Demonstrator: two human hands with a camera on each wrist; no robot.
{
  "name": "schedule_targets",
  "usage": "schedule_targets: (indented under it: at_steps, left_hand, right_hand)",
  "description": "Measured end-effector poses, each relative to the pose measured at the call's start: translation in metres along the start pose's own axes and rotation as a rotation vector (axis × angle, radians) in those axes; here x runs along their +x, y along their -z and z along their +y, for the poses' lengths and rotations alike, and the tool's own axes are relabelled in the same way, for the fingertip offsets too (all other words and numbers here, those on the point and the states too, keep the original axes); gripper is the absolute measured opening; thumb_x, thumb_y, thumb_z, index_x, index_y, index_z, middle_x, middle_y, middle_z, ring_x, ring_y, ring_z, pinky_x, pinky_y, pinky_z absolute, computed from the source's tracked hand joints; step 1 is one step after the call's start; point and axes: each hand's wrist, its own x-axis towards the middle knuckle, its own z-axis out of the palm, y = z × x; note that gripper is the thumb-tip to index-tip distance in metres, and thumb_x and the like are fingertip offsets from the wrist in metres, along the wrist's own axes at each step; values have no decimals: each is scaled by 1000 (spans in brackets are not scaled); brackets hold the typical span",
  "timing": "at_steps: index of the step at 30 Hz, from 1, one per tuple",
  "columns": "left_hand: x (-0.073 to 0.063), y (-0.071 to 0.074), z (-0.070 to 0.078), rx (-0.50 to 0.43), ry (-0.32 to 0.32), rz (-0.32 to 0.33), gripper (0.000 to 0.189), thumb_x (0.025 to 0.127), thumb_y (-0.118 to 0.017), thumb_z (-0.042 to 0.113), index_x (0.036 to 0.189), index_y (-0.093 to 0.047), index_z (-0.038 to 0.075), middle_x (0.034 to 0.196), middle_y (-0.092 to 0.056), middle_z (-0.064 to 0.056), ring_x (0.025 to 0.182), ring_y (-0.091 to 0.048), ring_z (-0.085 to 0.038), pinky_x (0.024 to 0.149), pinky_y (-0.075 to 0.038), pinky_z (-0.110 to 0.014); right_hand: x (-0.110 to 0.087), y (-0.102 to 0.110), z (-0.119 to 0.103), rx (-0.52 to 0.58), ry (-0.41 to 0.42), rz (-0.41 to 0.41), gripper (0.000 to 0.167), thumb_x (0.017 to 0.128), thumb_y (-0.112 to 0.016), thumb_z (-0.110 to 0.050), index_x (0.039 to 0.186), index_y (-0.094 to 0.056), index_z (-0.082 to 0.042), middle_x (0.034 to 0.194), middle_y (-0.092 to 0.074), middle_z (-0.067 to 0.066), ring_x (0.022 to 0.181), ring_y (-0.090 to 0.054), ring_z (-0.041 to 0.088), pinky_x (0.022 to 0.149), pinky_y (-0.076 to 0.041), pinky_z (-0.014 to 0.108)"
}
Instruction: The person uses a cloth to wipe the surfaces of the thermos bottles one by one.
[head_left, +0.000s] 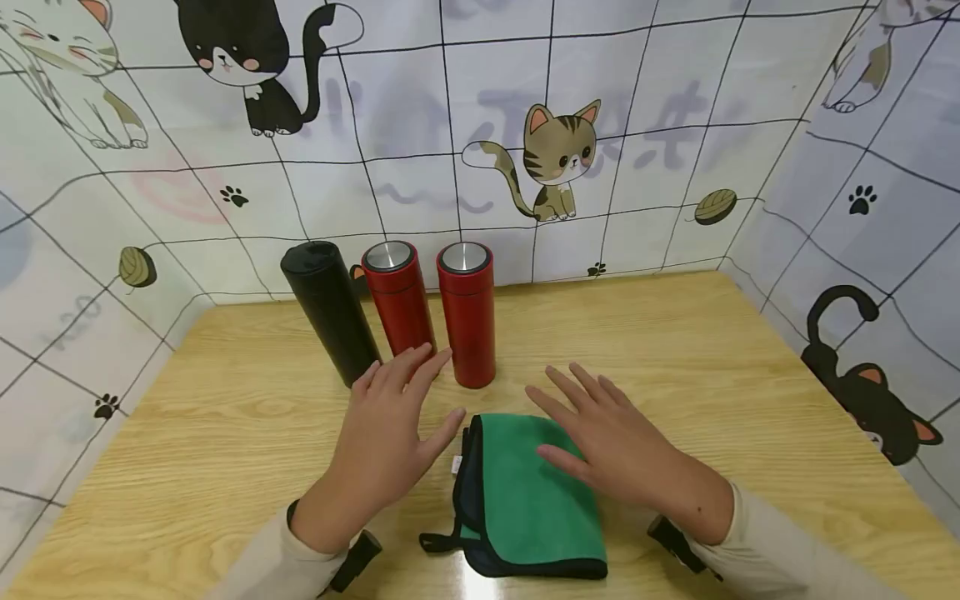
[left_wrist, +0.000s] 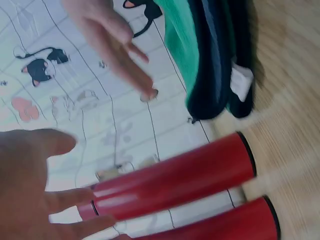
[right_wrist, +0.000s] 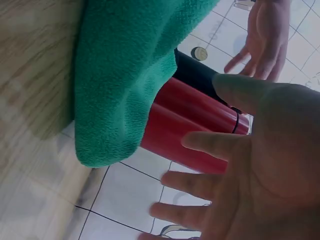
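Cat-print backdrop (head_left: 405, 108); wood-grain tabletop (head_left: 637, 333) bearing green cloth (head_left: 536, 521) (folded).

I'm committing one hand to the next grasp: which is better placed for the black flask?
Probably the left hand: it is empty and nearer the black flask. The right hand, also empty, sits farther right, by the folded green towel.
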Motion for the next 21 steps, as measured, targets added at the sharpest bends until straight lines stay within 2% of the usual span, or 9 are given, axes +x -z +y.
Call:
schedule_targets:
  at_steps: [3, 6, 9, 12, 15, 19, 21]
  left_hand:
    - [4, 3, -13, -94, 16, 127, 55, 88, -73, 35, 137, -58, 16, 136, -61, -10, 125, -56, -32, 100, -44, -57]
    - [9, 4, -32, -220, 44, 295, 48, 87, -74, 22, 131, -60, 10, 129, -63, -13, 120, -56, -32, 96, -44, -55]
    - [14, 6, -51, -365, 93, 453, 49, 87, -71, 11, 133, -55, 2, 129, -58, -18, 121, -52, -32, 96, -41, -49]
    - [21, 7, -70, -515, 176, 552, 55, 88, -69, 8, 138, -46, 0, 135, -50, -18, 126, -45, -29, 97, -36, -41]
    - [29, 10, -87, -637, 290, 563, 64, 89, -70, 12, 144, -38, 7, 142, -43, -11, 132, -40, -23, 101, -31, -39]
    - [40, 13, -106, -763, 446, 452, 80, 89, -73, 20, 152, -25, 23, 149, -37, -6, 139, -38, -22, 114, -26, -44]
    - [45, 13, -113, -802, 494, 385, 87, 88, -74, 23, 154, -18, 28, 152, -34, -8, 141, -37, -25, 119, -24, -47]
  right_hand:
    - [0, 0, 2, -5, 18, -37, 65, 97, -60, -49, 152, -42, -21, 155, -43, 16, 143, -39, 45, 110, -37, 63]
    - [0, -1, 5, 10, 18, -83, 65, 96, -62, -46, 152, -43, -20, 151, -47, 17, 138, -45, 43, 107, -42, 61]
    - [-1, -3, 7, 41, 3, -126, 65, 95, -65, -44, 151, -43, -19, 146, -51, 17, 134, -50, 40, 101, -46, 60]
    - [1, -5, 8, 67, -2, -159, 66, 94, -68, -41, 151, -44, -18, 138, -57, 15, 127, -55, 37, 95, -50, 58]
    - [2, -7, 10, 84, 11, -181, 66, 93, -70, -38, 150, -45, -16, 131, -60, 13, 119, -59, 35, 90, -52, 55]
    - [4, -10, 11, 105, 36, -189, 67, 92, -71, -36, 149, -46, -13, 122, -63, 11, 108, -62, 30, 83, -54, 48]
    - [4, -10, 13, 105, 46, -188, 66, 92, -71, -36, 149, -46, -12, 118, -63, 10, 104, -62, 27, 79, -54, 44]
